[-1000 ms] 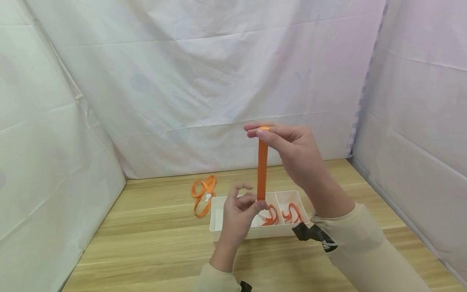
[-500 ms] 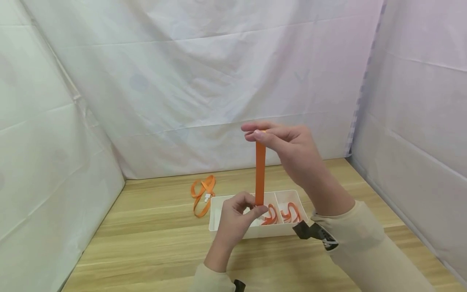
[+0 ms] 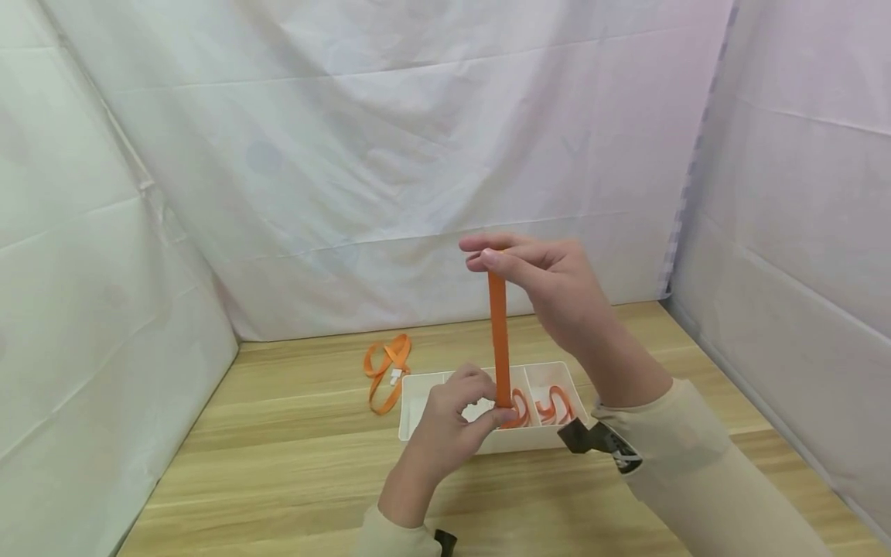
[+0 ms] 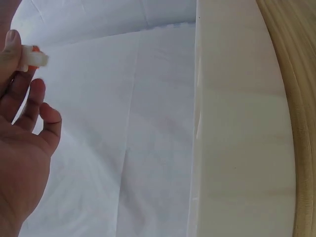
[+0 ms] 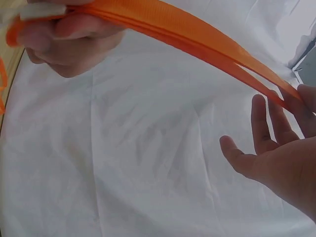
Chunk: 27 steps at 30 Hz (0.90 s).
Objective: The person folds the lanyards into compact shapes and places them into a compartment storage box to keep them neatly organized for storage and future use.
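We hold the orange strap taut and upright above the white divided tray: right hand pinches the top fold, left hand pinches the lower end (white clip there). We judge the straightening step in hand; folding next calls for keeping both layers aligned.

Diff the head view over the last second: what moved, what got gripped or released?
The left hand slid down the orange strap toward the white tray and closed its loose fingers into a pinch on the strap's lower end. The right hand shifted only slightly and kept its pinch on the strap's top, so the strap stays taut and upright. Nothing was released. The loose orange strap on the table and the tray did not move.
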Each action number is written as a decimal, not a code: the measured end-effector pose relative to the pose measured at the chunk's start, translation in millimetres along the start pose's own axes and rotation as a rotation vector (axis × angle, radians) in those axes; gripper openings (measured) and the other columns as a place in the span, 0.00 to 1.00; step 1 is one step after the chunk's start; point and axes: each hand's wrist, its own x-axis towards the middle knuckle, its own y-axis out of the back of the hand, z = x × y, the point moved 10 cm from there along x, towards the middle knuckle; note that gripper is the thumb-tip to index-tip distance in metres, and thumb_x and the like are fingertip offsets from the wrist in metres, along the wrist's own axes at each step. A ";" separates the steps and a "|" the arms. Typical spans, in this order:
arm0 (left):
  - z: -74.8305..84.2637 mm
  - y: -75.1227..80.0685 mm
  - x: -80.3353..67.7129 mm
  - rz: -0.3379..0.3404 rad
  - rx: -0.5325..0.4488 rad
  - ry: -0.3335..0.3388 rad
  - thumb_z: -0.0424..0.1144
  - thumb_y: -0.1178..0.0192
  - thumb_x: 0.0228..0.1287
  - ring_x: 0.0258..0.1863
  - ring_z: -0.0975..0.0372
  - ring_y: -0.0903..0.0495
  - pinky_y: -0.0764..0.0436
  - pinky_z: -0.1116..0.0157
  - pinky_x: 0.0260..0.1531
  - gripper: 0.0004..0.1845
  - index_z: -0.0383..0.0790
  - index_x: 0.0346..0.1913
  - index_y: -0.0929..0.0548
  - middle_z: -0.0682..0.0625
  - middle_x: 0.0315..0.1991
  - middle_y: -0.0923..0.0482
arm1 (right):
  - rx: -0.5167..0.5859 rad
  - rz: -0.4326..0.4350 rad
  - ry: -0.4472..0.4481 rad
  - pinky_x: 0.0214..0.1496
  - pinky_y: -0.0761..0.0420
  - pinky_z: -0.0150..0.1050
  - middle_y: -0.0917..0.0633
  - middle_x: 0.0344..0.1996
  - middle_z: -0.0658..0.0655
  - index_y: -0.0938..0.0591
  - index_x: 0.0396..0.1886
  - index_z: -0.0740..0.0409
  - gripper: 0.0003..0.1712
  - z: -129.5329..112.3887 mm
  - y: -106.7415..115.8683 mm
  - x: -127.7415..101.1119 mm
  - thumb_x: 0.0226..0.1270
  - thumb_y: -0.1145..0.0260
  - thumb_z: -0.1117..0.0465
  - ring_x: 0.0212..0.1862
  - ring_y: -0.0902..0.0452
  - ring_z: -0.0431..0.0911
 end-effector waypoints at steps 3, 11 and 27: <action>0.6 -2.6 0.8 -0.044 -0.006 0.031 0.31 0.21 0.57 0.33 0.63 0.21 0.22 0.71 0.36 0.16 0.40 0.47 0.14 0.51 0.29 0.15 | -0.016 -0.007 -0.004 0.74 0.25 0.51 0.08 0.55 0.48 0.07 0.47 0.64 0.13 1.7 -0.6 0.4 0.78 0.34 0.61 0.69 0.20 0.48; 9.4 -2.5 1.1 -0.141 -0.081 0.071 0.34 0.20 0.58 0.30 0.69 0.23 0.28 0.74 0.36 0.37 0.45 0.70 0.24 0.52 0.26 0.16 | -0.075 -0.010 -0.068 0.77 0.29 0.55 0.11 0.59 0.48 0.07 0.47 0.60 0.15 17.9 4.1 5.4 0.79 0.35 0.55 0.70 0.23 0.45; -43.8 49.0 1.9 0.242 -0.449 0.449 0.40 0.26 0.67 0.30 0.67 0.20 0.20 0.73 0.34 0.47 0.58 0.84 0.39 0.55 0.34 0.11 | -0.197 -0.234 -0.401 0.76 0.30 0.69 0.12 0.59 0.55 0.15 0.64 0.48 0.28 141.8 -26.6 -37.8 0.86 0.49 0.38 0.67 0.20 0.57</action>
